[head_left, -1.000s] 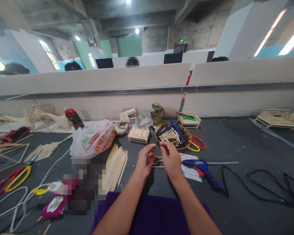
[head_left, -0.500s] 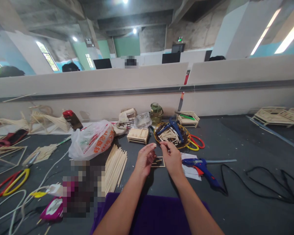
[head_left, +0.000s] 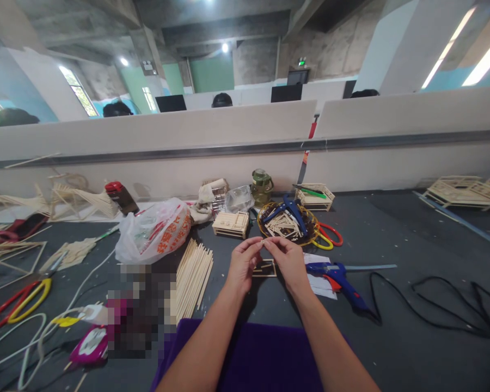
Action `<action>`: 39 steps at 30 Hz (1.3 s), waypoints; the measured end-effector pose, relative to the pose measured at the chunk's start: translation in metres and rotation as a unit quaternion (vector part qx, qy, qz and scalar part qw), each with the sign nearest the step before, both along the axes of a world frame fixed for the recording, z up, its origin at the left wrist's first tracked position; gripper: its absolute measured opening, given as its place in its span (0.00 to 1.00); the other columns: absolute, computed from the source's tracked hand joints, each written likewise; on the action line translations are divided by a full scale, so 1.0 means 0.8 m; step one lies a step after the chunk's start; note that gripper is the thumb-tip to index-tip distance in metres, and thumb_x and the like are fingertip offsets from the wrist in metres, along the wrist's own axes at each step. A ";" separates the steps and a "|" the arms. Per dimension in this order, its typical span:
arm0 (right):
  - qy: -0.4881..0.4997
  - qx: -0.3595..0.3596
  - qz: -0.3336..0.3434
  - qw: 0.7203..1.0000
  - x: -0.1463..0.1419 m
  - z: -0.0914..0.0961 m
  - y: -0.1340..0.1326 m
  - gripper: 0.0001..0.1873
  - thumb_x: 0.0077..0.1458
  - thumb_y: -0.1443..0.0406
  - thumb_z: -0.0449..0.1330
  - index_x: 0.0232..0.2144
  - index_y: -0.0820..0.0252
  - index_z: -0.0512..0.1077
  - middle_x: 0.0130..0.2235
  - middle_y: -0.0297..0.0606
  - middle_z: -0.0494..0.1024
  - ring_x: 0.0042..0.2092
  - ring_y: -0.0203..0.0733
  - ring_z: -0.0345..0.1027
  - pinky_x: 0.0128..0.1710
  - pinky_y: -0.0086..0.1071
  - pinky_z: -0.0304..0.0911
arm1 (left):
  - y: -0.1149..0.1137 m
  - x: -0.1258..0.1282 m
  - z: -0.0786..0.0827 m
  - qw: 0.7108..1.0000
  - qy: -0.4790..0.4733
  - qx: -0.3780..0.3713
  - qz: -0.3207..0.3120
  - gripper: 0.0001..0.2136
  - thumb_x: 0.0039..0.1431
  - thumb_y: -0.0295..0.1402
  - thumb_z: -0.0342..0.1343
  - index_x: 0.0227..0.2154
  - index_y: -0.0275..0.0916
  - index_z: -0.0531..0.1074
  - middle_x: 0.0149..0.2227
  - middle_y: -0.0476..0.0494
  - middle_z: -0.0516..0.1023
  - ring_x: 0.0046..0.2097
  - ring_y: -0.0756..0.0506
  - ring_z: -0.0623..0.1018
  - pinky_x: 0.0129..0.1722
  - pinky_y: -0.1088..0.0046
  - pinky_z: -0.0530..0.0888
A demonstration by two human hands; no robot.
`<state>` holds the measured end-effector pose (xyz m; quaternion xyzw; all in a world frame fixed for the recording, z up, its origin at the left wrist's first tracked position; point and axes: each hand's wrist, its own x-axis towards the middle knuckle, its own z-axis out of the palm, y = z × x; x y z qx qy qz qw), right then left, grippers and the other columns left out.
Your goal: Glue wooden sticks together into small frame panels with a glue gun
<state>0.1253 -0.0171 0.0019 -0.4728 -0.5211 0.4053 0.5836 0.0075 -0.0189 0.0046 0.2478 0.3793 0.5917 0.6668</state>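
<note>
My left hand and my right hand meet fingertip to fingertip above the dark table. Both are closed in a pinch around something tiny and pale, too small to name. Below them, partly hidden by the hands, a small rectangular frame of wooden sticks lies on the table. Just beyond the fingers stands a yellow-rimmed basket with short stick pieces and a blue tool. A blue glue gun rests on white paper, right of my right hand.
Long wooden sticks lie in a bundle left of my hands. Behind it are a plastic bag and a small stick-built model. Scissors and cables occupy the left; the glue gun's black cord loops across the right.
My hands have come together; the fingertips, apart before, now touch. My right hand moved slightly toward the left one. The frame, basket and glue gun lie as before.
</note>
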 end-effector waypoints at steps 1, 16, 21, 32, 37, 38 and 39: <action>-0.001 -0.005 0.000 1.000 0.000 0.000 0.000 0.13 0.49 0.57 0.61 0.30 0.61 0.77 0.29 0.38 0.79 0.31 0.40 0.69 0.33 0.31 0.63 | 0.000 0.000 0.000 1.000 0.000 0.000 0.000 0.15 0.36 0.31 0.70 0.31 0.34 0.78 0.26 0.48 0.76 0.23 0.57 0.68 0.25 0.81 0.65; 0.009 -0.020 -0.001 1.000 0.001 0.000 0.000 0.12 0.47 0.57 0.63 0.28 0.61 0.77 0.28 0.37 0.78 0.30 0.39 0.68 0.32 0.31 0.62 | -0.001 0.002 0.001 1.000 0.010 -0.001 0.001 0.14 0.37 0.30 0.70 0.30 0.34 0.78 0.27 0.48 0.76 0.24 0.57 0.69 0.25 0.81 0.65; 0.031 -0.060 0.003 0.998 0.000 0.001 -0.001 0.17 0.46 0.53 0.62 0.30 0.62 0.77 0.27 0.36 0.77 0.24 0.35 0.62 0.21 0.28 0.56 | -0.001 0.000 0.001 1.000 0.012 0.002 0.000 0.14 0.37 0.31 0.70 0.31 0.35 0.78 0.27 0.46 0.78 0.23 0.57 0.68 0.24 0.82 0.65; 0.012 -0.058 0.032 0.998 0.002 0.001 -0.001 0.18 0.46 0.51 0.62 0.27 0.61 0.75 0.24 0.33 0.73 0.21 0.33 0.56 0.20 0.28 0.52 | -0.002 0.001 0.004 1.000 0.014 -0.003 0.005 0.15 0.35 0.32 0.70 0.30 0.35 0.78 0.25 0.48 0.76 0.24 0.56 0.70 0.26 0.80 0.66; 0.014 -0.063 0.016 0.998 0.002 0.000 -0.001 0.18 0.45 0.51 0.62 0.27 0.61 0.76 0.24 0.34 0.74 0.21 0.34 0.57 0.20 0.28 0.53 | -0.002 -0.001 0.004 1.000 0.022 -0.002 -0.011 0.15 0.37 0.33 0.70 0.31 0.35 0.78 0.25 0.49 0.75 0.23 0.56 0.69 0.27 0.78 0.68; 0.016 -0.063 0.013 0.998 0.002 0.000 -0.001 0.18 0.44 0.51 0.62 0.27 0.61 0.76 0.24 0.34 0.74 0.21 0.34 0.58 0.20 0.28 0.53 | -0.002 -0.001 0.003 1.000 0.023 0.002 -0.014 0.15 0.37 0.33 0.69 0.32 0.36 0.78 0.26 0.49 0.76 0.24 0.56 0.69 0.27 0.78 0.68; 0.018 -0.063 0.012 0.998 0.002 0.000 -0.001 0.18 0.44 0.51 0.63 0.27 0.61 0.76 0.24 0.34 0.74 0.21 0.34 0.58 0.20 0.27 0.53 | -0.002 -0.001 0.002 1.000 0.024 0.007 -0.016 0.15 0.38 0.32 0.69 0.32 0.36 0.78 0.27 0.48 0.76 0.24 0.55 0.70 0.27 0.78 0.69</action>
